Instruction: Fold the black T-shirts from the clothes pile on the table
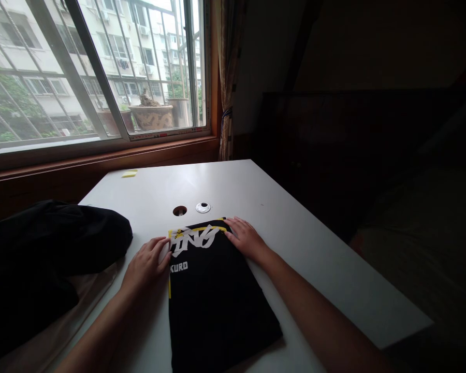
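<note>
A folded black shirt (221, 300) lies flat on the white table in front of me. It has a large white print, yellow bands and the letters KURO. At its upper left edge is my left hand (149, 261), the thumb and fingers closed on the cloth. My right hand (245, 237) grips the upper right corner between thumb and fingers. The fingertips of both hands partly cover the edges of the cloth. The shirt's near end runs out of the bottom of the view.
A heap of dark clothing (62, 248) with a pale cloth (89, 290) under it lies left. On the white table (314, 269) are a round hole (179, 211), a silver grommet (203, 207) and yellow paper slips (129, 173). A barred window (140, 67) stands behind.
</note>
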`<state>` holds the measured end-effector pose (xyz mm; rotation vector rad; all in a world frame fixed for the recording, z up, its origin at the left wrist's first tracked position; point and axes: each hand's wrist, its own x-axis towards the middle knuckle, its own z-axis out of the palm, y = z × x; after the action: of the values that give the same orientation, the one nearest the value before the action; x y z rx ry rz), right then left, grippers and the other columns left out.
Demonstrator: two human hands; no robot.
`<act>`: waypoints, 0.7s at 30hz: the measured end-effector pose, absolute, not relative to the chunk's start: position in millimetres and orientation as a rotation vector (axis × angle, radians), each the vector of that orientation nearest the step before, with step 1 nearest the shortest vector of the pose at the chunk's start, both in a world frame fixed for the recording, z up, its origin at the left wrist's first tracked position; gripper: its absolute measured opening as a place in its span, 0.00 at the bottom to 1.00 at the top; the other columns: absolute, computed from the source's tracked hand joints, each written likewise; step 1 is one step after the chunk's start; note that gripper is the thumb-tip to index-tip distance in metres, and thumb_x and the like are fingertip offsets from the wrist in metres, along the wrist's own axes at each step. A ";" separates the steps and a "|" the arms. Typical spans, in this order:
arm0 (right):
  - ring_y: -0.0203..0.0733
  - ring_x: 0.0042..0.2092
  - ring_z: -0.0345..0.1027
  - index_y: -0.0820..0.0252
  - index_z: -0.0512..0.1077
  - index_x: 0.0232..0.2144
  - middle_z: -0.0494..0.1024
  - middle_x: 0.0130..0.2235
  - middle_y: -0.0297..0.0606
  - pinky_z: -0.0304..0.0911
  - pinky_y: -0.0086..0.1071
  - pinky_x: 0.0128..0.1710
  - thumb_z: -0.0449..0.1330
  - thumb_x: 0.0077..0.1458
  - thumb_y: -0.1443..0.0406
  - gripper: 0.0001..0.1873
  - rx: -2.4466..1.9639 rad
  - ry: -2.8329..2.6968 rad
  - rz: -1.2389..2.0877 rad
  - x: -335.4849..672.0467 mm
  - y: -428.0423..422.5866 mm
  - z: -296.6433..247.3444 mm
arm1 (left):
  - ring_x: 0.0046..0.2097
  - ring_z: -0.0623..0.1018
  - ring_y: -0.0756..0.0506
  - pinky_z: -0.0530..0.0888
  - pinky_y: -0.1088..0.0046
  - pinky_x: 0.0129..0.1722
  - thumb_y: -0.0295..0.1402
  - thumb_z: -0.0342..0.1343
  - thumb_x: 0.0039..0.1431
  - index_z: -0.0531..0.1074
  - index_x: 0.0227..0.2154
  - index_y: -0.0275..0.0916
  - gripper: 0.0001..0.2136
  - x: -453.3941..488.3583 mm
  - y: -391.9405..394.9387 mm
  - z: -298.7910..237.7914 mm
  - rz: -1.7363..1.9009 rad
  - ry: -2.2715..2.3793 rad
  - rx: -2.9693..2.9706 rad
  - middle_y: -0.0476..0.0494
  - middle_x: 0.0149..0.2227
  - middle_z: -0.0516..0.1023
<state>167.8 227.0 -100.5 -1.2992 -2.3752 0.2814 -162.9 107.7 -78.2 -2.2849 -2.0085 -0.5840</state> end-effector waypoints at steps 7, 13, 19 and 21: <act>0.52 0.68 0.54 0.54 0.63 0.65 0.67 0.66 0.40 0.49 0.51 0.68 0.48 0.69 0.51 0.28 -1.280 -2.367 0.268 168.6 228.8 -103.3 | 0.53 0.74 0.36 0.75 0.61 0.45 0.42 0.44 0.70 0.70 0.54 0.40 0.18 -162.8 107.2 -75.4 -0.650 -2.065 -2.290 0.39 0.55 0.74; 0.52 0.68 0.54 0.54 0.63 0.65 0.67 0.66 0.40 0.48 0.52 0.68 0.48 0.69 0.52 0.28 -1.274 -2.359 0.302 168.3 228.8 -103.9 | 0.48 0.72 0.35 0.71 0.60 0.42 0.46 0.46 0.67 0.73 0.35 0.41 0.17 -167.2 109.6 -72.8 -0.680 -2.124 -2.291 0.39 0.44 0.74; 0.55 0.68 0.54 0.50 0.63 0.65 0.67 0.65 0.40 0.50 0.54 0.66 0.58 0.62 0.52 0.31 -1.224 -2.312 0.503 172.6 225.4 -91.5 | 0.45 0.71 0.36 0.68 0.61 0.41 0.51 0.47 0.65 0.73 0.33 0.41 0.19 -166.2 110.4 -70.7 -0.735 -2.190 -2.345 0.40 0.40 0.75; 0.54 0.65 0.58 0.49 0.64 0.63 0.68 0.63 0.41 0.55 0.52 0.63 0.63 0.58 0.53 0.33 -1.197 -2.289 0.605 175.0 223.2 -84.5 | 0.43 0.71 0.36 0.68 0.62 0.40 0.53 0.49 0.63 0.72 0.34 0.41 0.19 -164.2 109.8 -69.6 -0.741 -2.216 -2.347 0.41 0.38 0.75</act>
<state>175.0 223.2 -84.5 -1.1973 -2.2893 0.6047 -164.2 109.8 -69.6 -2.3465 -2.2160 -0.7409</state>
